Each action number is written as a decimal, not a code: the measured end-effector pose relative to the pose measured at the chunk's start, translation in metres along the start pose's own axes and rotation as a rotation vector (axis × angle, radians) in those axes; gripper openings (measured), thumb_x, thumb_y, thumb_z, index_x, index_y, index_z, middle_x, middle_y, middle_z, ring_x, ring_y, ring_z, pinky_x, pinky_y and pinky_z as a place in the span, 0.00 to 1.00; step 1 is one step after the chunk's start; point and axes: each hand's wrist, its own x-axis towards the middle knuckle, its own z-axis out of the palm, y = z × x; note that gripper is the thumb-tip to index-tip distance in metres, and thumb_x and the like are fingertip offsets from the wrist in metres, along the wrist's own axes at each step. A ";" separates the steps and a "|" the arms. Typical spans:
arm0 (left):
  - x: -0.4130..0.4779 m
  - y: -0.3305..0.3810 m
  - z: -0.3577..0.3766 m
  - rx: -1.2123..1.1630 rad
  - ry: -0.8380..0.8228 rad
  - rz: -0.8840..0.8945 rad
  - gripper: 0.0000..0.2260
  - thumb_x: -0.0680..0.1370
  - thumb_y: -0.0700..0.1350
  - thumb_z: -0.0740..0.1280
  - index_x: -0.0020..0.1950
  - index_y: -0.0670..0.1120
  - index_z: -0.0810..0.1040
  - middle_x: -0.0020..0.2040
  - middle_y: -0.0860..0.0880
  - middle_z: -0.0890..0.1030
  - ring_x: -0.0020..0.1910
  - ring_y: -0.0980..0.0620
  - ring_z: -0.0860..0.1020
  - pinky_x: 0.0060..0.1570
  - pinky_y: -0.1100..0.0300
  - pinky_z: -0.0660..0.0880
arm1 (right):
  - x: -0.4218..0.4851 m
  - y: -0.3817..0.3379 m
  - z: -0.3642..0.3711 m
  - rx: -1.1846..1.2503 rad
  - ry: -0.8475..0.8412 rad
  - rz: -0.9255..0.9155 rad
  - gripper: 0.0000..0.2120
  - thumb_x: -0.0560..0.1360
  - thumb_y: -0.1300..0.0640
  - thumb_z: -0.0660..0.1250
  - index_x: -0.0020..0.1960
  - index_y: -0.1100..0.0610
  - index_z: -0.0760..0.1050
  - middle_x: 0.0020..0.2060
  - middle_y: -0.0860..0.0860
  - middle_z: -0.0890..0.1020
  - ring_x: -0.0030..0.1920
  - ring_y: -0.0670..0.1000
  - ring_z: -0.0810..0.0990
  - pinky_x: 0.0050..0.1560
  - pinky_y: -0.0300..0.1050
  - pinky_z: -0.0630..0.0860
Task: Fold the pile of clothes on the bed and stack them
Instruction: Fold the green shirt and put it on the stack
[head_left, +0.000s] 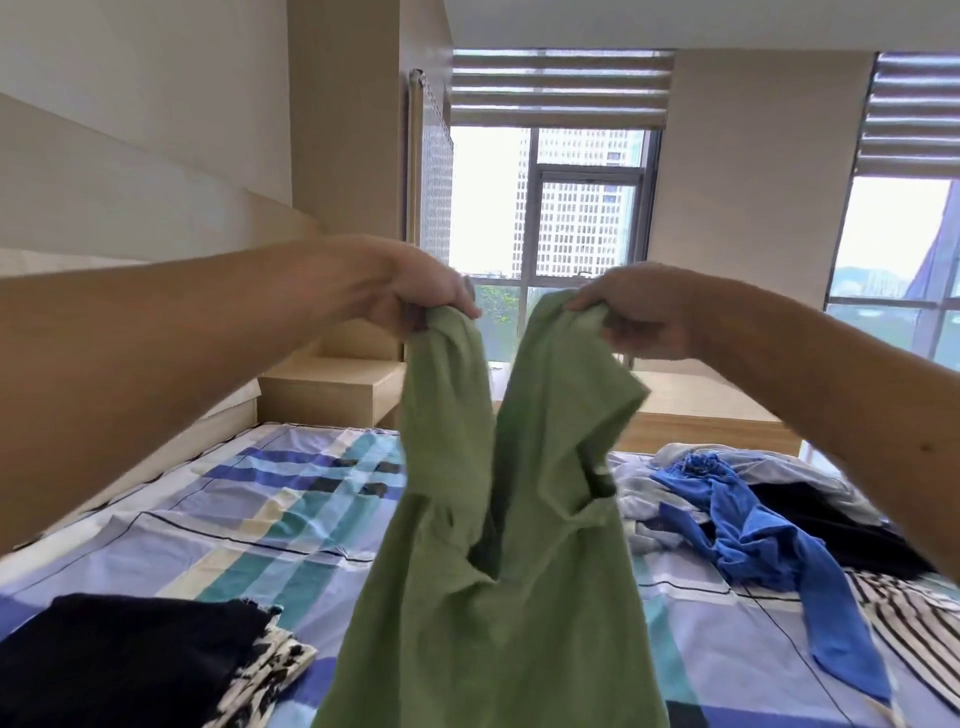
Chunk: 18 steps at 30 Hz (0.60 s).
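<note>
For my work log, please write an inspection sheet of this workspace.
Surface: bed under a checked sheet.
Job's things: green garment held up above the bed; loose pile at right with blue garment and striped garment; black garment laid flat at left on patterned piece.
Clutter: nothing seen.
Grips: left grip and right grip each pinch the green garment's top edge.
Cables: nothing seen.
Surroundings: window with blinds, wooden nightstand.

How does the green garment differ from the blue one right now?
The plain green cloth garment hangs in the air, gripped at its top by the left hand and right hand; the crumpled blue cloth garment lies on the plaid bed sheet, untouched. Green hangs stretched out; blue is twisted and bunched. Neither is folded.
</note>
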 end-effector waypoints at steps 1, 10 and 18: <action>0.001 0.006 0.008 -0.074 -0.030 0.054 0.10 0.84 0.47 0.60 0.51 0.42 0.75 0.43 0.45 0.81 0.36 0.52 0.80 0.39 0.59 0.82 | -0.004 -0.004 0.014 0.084 -0.057 -0.014 0.07 0.81 0.66 0.62 0.44 0.61 0.74 0.35 0.54 0.80 0.29 0.46 0.79 0.34 0.35 0.80; 0.000 -0.002 0.015 0.093 0.042 0.356 0.16 0.75 0.36 0.72 0.61 0.47 0.78 0.53 0.48 0.83 0.53 0.48 0.83 0.48 0.56 0.82 | -0.019 -0.011 0.037 0.025 0.083 -0.387 0.03 0.77 0.62 0.67 0.50 0.61 0.77 0.46 0.58 0.84 0.45 0.55 0.84 0.50 0.50 0.81; -0.011 -0.006 0.003 0.086 0.000 0.483 0.15 0.77 0.31 0.65 0.52 0.50 0.80 0.48 0.49 0.84 0.47 0.50 0.84 0.46 0.57 0.82 | -0.001 0.026 0.010 -0.324 -0.277 -0.325 0.26 0.65 0.56 0.80 0.62 0.52 0.77 0.57 0.51 0.82 0.61 0.54 0.81 0.63 0.54 0.77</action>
